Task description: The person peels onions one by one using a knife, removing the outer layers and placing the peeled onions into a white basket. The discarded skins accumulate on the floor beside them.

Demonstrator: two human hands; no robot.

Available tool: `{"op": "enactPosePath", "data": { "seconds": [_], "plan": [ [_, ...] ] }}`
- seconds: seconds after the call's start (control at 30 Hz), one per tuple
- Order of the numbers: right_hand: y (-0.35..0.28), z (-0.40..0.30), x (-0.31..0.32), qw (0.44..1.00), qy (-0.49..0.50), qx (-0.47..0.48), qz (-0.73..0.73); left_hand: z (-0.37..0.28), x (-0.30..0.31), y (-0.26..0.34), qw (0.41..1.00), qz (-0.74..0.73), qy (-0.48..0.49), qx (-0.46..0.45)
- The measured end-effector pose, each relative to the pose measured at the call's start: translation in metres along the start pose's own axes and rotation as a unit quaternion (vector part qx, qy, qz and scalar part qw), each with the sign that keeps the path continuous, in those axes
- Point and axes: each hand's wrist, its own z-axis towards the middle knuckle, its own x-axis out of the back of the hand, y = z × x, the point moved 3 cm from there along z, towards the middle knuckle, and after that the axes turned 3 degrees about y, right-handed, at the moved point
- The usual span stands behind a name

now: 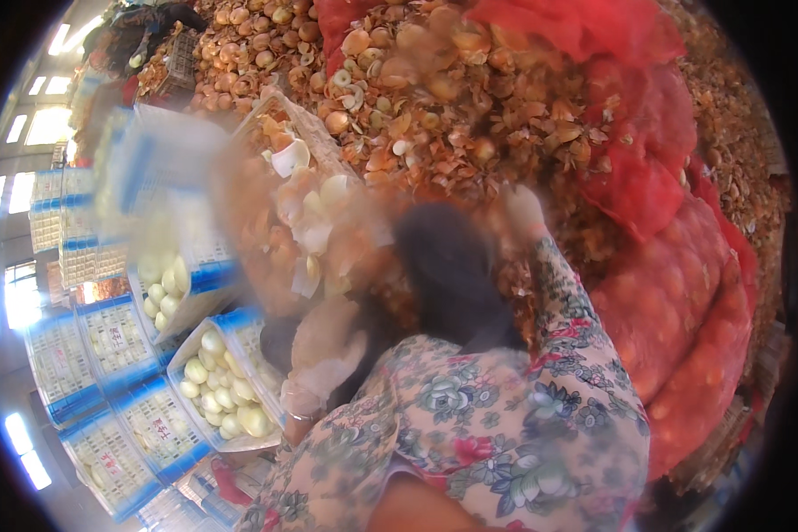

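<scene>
My left hand (329, 346), in a pale glove with a band at the wrist, is by my lap at the near end of a crate (309, 136) of onion peelings. Blur hides whether its fingers hold anything. My right hand (525, 211), also pale-gloved, reaches out to the heap of dry onion skins (439, 143); its fingers are too blurred to read. Loose peelings and pale onion layers (316, 219) fill that crate. Left of my left hand, peeled onions (223, 392) sit in a tilted white crate with a blue rim (239, 316).
Stacked blue-and-white crates (116, 399) rise on the left, some bearing writing. A full red mesh sack of onions (671, 312) bulges at my right. Unpeeled onions (239, 50) are heaped farther off. Another person (139, 33) is at the upper left.
</scene>
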Motion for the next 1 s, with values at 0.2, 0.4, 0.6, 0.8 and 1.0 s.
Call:
{"op": "enactPosePath", "data": {
  "seconds": [0.2,0.4,0.6,0.8,1.0],
  "plan": [
    [-0.020,0.076,0.011,0.994,-0.004,-0.106,-0.023,0.009,-0.015,-0.001,0.996,0.006,-0.069,0.056],
    [0.007,0.087,-0.020,0.991,-0.118,-0.013,-0.068,0.027,-0.016,0.001,0.997,-0.001,-0.052,0.061],
    [-0.078,0.065,0.094,0.970,0.064,-0.029,0.231,0.078,0.007,0.004,0.982,-0.125,0.046,0.135],
    [-0.245,0.028,0.223,0.912,-0.017,0.027,0.409,0.111,0.028,-0.034,0.911,-0.357,0.201,0.040],
    [-0.344,-0.050,0.213,0.898,-0.001,0.260,0.355,0.109,0.045,-0.011,0.505,-0.832,0.230,-0.010]
  ]
}}
